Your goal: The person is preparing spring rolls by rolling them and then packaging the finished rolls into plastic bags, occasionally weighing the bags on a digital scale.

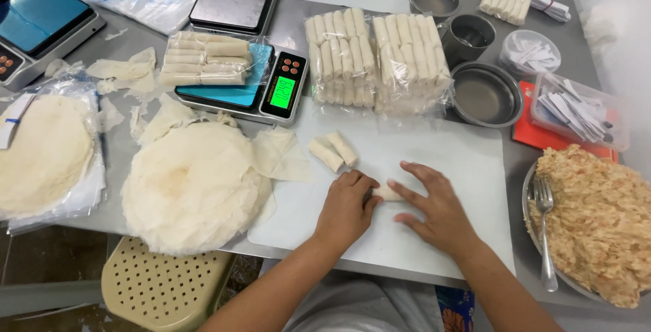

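Both hands are low in the middle of the frame, on a big white plastic cutting board [434, 162]. Between them lies a small pale wrapped roll [387, 192]. The left hand [347, 208] is curled, with its fingers bent down onto the left end of the roll. The right hand [434, 206] is flat and spread out, and its fingertips touch the right end. Most of the roll is hidden by the hands, so how tightly it is held cannot be told.

Just above the hands, two finished pale rolls [333, 149] lie side by side on the board. To the left sits a round stack of thin white wrappers [193, 183]. Above that, a digital scale with a green lit screen [281, 91] has a clear bag of rolls [203, 59] on it. Two bigger clear bags packed with rolls [376, 57] lie at the top middle. At the right edge, a metal plate heaped with orange-flecked filling [600, 220] has a metal fork [544, 230] resting in it.
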